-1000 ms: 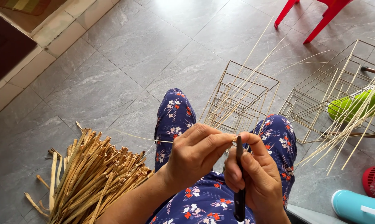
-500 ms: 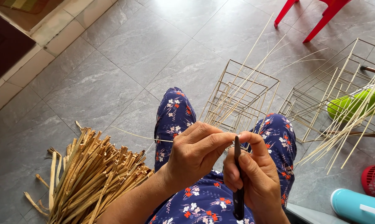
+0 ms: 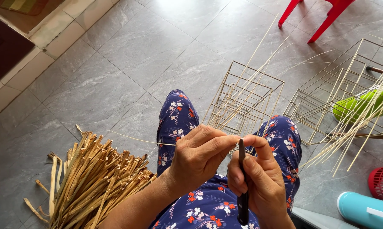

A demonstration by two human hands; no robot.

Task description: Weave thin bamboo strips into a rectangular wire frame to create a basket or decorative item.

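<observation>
Over glossy grey tile (image 3: 128,55), left hand (image 3: 197,159) pinches a thin pale strip (image 3: 136,140); right hand (image 3: 259,178) grips a slim dark knife (image 3: 242,195).

Grey tiled floor (image 3: 128,55) bears bamboo strips (image 3: 89,182) and wire frames (image 3: 242,99).

Thin pale strip (image 3: 136,140) lies level against upright dark knife (image 3: 242,186)

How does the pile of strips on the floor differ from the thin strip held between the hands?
The pile of strips is broad, flat, brownish pieces lying heaped on the tiled floor, touched by neither hand. The thin strip is a single, pale, slender sliver, pinched by the left hand and stretched sideways in the air, meeting the dark tool gripped in the right hand. Both look like the same straw-coloured plant material.
</observation>
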